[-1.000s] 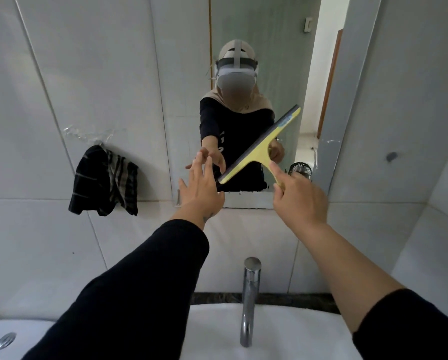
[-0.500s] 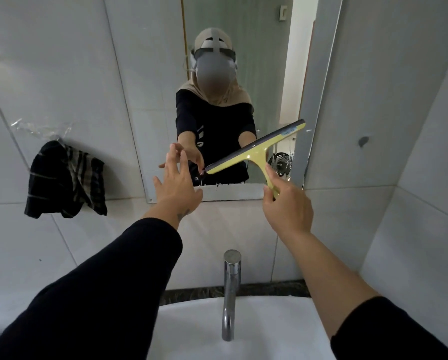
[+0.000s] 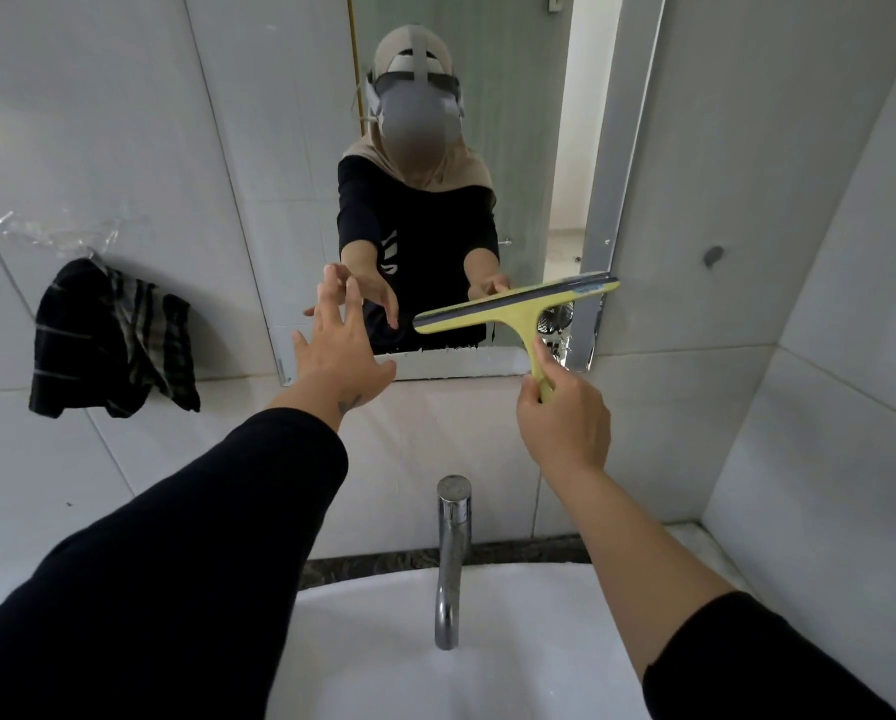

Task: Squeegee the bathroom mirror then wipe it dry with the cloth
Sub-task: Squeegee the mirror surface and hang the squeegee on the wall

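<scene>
A tall mirror (image 3: pixel 300 163) with a silver frame hangs on the tiled wall above the sink. My right hand (image 3: pixel 562 426) grips the handle of a yellow squeegee (image 3: pixel 516 309); its dark rubber blade lies nearly level across the mirror's lower right part. My left hand (image 3: pixel 339 356) reaches toward the mirror's lower edge with fingers spread and holds nothing. A dark striped cloth (image 3: pixel 110 337) hangs on the wall to the left of the mirror. The mirror reflects a person with both arms stretched forward.
A chrome tap (image 3: pixel 451 558) rises from the white sink (image 3: pixel 539 641) directly below my hands. A tiled side wall (image 3: pixel 825 356) closes the space on the right. Clear plastic wrap (image 3: pixel 56 231) sticks to the wall above the cloth.
The squeegee blade has swung from a steep diagonal to nearly level and shifted right and down on the mirror. My left hand stayed open near the mirror's lower edge.
</scene>
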Motion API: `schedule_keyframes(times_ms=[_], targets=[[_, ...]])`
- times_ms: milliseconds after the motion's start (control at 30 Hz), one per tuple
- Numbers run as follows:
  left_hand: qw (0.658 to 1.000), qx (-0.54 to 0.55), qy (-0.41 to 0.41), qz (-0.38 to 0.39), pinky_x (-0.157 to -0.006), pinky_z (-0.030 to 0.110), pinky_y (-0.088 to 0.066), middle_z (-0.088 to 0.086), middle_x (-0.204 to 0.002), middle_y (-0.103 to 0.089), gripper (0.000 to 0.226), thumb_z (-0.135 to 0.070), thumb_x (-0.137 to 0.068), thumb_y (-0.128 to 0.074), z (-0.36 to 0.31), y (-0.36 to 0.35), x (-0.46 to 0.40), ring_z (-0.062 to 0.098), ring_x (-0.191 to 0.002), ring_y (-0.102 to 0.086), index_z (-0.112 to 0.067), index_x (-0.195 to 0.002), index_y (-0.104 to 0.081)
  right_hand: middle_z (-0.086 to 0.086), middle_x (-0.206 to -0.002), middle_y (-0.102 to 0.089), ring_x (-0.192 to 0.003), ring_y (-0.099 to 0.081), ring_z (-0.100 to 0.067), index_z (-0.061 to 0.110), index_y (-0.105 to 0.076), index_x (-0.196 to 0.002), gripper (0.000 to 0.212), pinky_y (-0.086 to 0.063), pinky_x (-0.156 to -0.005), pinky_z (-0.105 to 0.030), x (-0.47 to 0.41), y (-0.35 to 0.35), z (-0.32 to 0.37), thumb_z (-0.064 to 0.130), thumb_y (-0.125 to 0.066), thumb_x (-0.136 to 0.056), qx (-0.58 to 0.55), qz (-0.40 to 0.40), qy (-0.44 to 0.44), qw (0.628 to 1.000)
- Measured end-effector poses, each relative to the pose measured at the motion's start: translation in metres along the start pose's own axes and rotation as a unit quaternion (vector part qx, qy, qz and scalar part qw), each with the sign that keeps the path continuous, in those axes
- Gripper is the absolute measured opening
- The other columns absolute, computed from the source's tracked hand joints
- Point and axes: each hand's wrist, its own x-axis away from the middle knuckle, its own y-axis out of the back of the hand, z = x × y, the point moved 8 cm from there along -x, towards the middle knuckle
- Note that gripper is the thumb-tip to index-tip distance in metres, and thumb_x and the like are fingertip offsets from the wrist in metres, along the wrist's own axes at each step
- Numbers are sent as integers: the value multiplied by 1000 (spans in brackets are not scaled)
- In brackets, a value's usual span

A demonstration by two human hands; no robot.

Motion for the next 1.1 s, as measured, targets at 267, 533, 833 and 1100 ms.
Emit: schedule_keyframes(times_ms=[267,533,833,1100], targets=[[998,11,37,-55,-116,53,-13,1,-157,2,86,-24,-85,-56,11,31,7,27,-143,-18,-13,-150,-1,0,-98,-61,-79,-58,-23,41,-35,-143,49,-38,-59,-27,13,1,61,25,-42,-98,113,31,157,981],[995,2,72,-72,-116,56,-10,1,-158,3,85,-24,-85,-55,59,52,24,26,-145,-13,-15,-150,-1,-3,-79,-53,-48,-37,-22,36,-46,-138,54,-19,-42,-23,16,-39,149,13,-52,-90,167,55,319,931],[992,-15,106,-68,-117,54,-6,0,-159,10,83,-27,-90,-52,96,56,30,19,-147,2,-14,-150,3,-6,-107,-59,-74,-60,-28,35,-35,-144,61,-19,-46,-28,17,-58,230,9,-48,-91,267,66,456,846],[995,4,80,-57,-117,55,-7,0,-159,9,84,-24,-89,-53,79,48,22,21,-147,-2,-15,-150,3,-2,-102,-59,-63,-42,-20,43,-33,-141,53,-22,-44,-27,-5,-59,223,18,-43,-96,307,67,433,845]])
